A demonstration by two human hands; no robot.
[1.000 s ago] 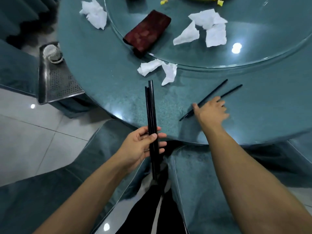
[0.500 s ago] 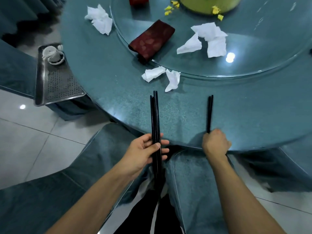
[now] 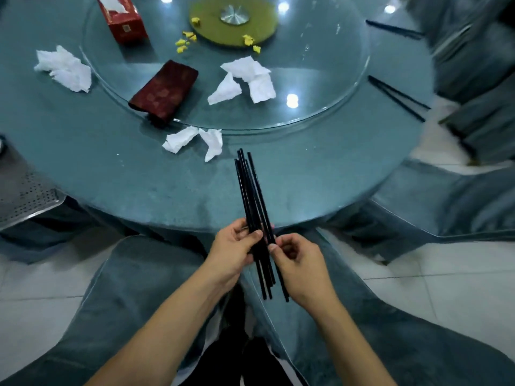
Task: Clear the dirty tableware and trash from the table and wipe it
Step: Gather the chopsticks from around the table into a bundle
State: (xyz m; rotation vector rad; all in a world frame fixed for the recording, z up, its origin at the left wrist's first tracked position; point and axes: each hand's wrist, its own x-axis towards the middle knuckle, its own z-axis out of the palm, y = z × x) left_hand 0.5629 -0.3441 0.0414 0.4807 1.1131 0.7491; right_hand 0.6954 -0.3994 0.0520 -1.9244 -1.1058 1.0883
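Hands: two, the left hand (image 3: 232, 247) and the right hand (image 3: 299, 264).
Held chopsticks (image 3: 252, 196): one bundle of black sticks; exact count cannot be told, at least five tips show.
Chopstick pairs on the table: two, a near pair (image 3: 395, 97) and a far pair (image 3: 394, 29).
Crumpled tissues: three groups, the left one (image 3: 64, 69), one on the glass turntable (image 3: 245, 79), one by the turntable's edge (image 3: 195, 140).
Tissue box (image 3: 122, 19): one.
Dark red pouch (image 3: 164, 93): one.
Yellow scraps (image 3: 185, 41): several, roughly seven.
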